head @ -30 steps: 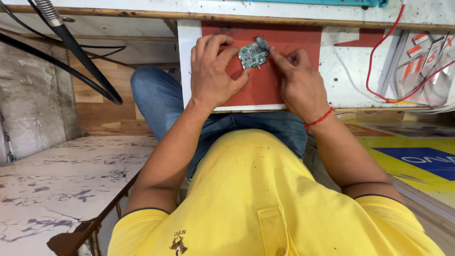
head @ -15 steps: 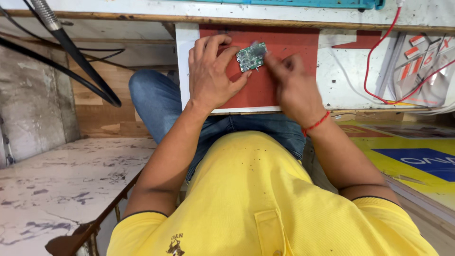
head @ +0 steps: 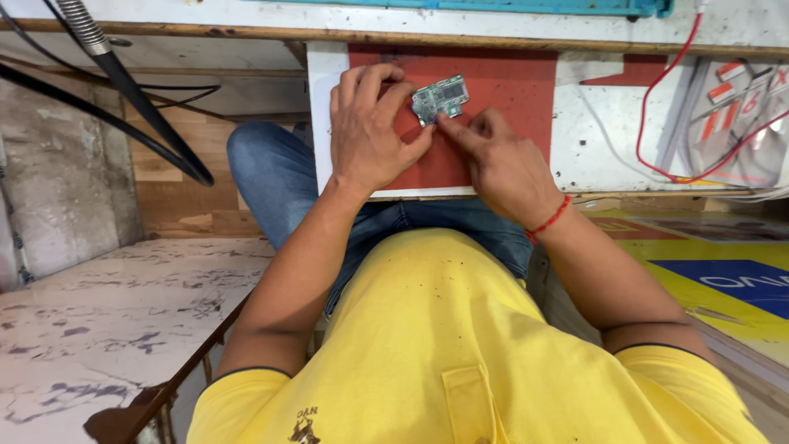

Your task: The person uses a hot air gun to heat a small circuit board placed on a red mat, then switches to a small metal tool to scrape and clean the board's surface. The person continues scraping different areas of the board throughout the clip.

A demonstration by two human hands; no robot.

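While gripped: small circuit board (head: 440, 98).

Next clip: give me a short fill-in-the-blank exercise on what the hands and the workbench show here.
1. The small green circuit board lies on a ____ mat.
2. The left hand and the right hand both touch the circuit ____.
3. A thin ____ thread band circles the right wrist.
4. The person wears a ____ shirt.

Missing words: red; board; red; yellow

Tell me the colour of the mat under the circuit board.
Red-brown mat, clearest in the head view.
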